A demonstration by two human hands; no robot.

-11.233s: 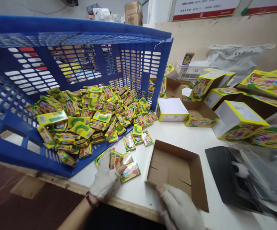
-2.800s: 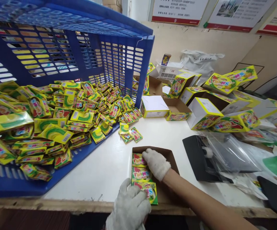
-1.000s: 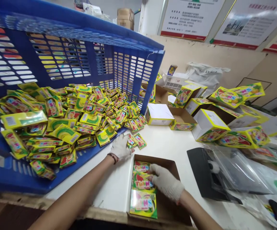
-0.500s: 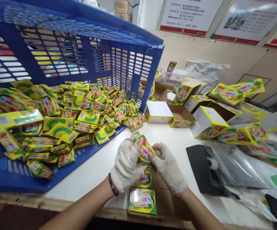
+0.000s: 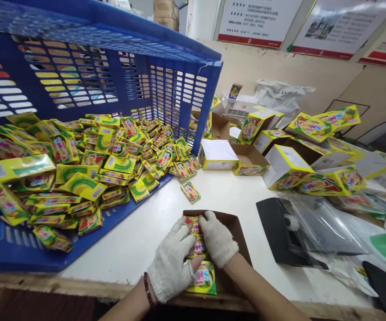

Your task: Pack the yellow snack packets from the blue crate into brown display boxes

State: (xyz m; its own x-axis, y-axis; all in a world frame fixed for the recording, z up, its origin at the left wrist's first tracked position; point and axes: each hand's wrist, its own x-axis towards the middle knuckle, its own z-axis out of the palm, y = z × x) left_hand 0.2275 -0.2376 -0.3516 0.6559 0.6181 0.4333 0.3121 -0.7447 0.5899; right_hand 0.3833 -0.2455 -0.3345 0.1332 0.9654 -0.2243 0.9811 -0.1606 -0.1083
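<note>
A shallow open cardboard box lies on the table in front of me, brown inside. Along its left side runs a row of small yellow-green printed boxes, faces up. My left hand, in a white fingerless glove, bends over the carton's left edge, its fingertips at the far small box and its thumb above the nearer ones. From the right, my right hand, gloved alike, closes its fingers on that same far small box. Their exact grip is partly hidden. A loose small box rests just beyond the carton.
A blue plastic crate lies at the left with many small printed boxes spilling towards its edge. Printed cartons are piled at the back right. Clear plastic sheets over a black item lie at the right.
Both hands have lowered the small box from above the row into the carton's far left end. The carton's far edge and the loose small box beyond it now show.
</note>
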